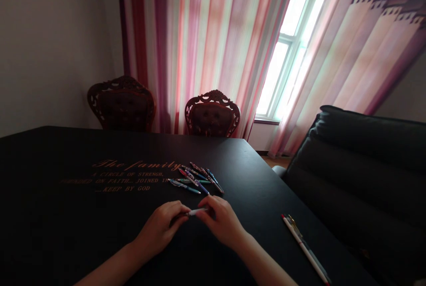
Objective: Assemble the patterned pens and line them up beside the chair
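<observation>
At far left we see a carved chair, and nearer, coppery lettering on the black table. Our left hand, near the middle, pinches one end of a pale pen; a loose pile of pens lies just to its far side. Our right hand grasps the pale pen's other end. At near right we have two more pens lying close together, then a dark padded seat past the table's edge.

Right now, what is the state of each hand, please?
Left hand: closed, holding one end of a slim pale object.
Right hand: closed, holding its other end.
</observation>
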`<action>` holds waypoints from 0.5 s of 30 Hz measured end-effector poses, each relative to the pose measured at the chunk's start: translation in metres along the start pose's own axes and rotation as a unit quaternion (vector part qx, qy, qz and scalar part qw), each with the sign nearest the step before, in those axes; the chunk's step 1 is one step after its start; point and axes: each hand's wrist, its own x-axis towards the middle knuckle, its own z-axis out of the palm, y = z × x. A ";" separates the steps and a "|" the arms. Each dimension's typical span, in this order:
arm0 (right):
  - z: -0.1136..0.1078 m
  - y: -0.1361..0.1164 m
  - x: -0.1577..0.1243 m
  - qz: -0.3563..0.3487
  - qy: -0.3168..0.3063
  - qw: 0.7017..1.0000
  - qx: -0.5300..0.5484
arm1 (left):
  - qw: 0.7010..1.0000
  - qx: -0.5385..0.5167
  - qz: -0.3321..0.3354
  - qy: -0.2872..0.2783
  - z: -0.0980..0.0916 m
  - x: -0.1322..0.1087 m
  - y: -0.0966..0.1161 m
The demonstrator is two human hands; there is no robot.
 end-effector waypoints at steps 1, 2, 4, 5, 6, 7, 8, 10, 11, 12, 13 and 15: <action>0.000 0.000 0.000 0.001 0.002 1.000 0.011 | 1.000 0.000 0.000 0.000 0.000 0.000 0.000; -0.001 -0.001 0.001 -0.002 0.003 1.000 0.016 | 1.000 0.000 0.000 0.000 0.000 0.000 0.000; 0.000 -0.001 0.001 -0.013 0.001 1.000 0.008 | 1.000 0.001 0.005 0.001 0.000 0.000 0.000; 0.001 0.000 0.001 -0.017 -0.002 1.000 -0.001 | 1.000 0.003 0.008 0.001 0.000 0.000 0.000; 0.002 0.000 0.001 -0.016 -0.006 1.000 -0.009 | 1.000 0.006 0.012 0.000 0.000 0.000 0.000; 0.003 0.000 0.000 -0.013 -0.012 1.000 -0.014 | 1.000 0.008 0.015 -0.001 0.000 -0.001 0.000; 0.004 0.000 0.000 -0.008 -0.015 1.000 -0.015 | 1.000 0.010 0.017 -0.001 0.000 -0.001 0.000; 0.004 0.000 -0.001 0.003 -0.013 1.000 0.000 | 1.000 0.009 0.014 -0.001 0.000 -0.001 0.001; 0.004 -0.001 -0.001 0.004 -0.008 1.000 0.014 | 1.000 0.007 0.011 0.000 0.000 -0.001 0.001; 0.003 -0.001 -0.001 0.001 -0.003 1.000 0.027 | 1.000 0.004 0.008 0.001 -0.001 -0.001 0.001; 0.002 -0.001 -0.001 -0.002 0.003 0.999 0.036 | 1.000 0.003 0.006 0.002 -0.001 0.000 0.002; 0.002 -0.001 0.000 -0.013 0.012 0.999 0.032 | 1.000 0.002 0.009 0.004 -0.001 0.000 0.002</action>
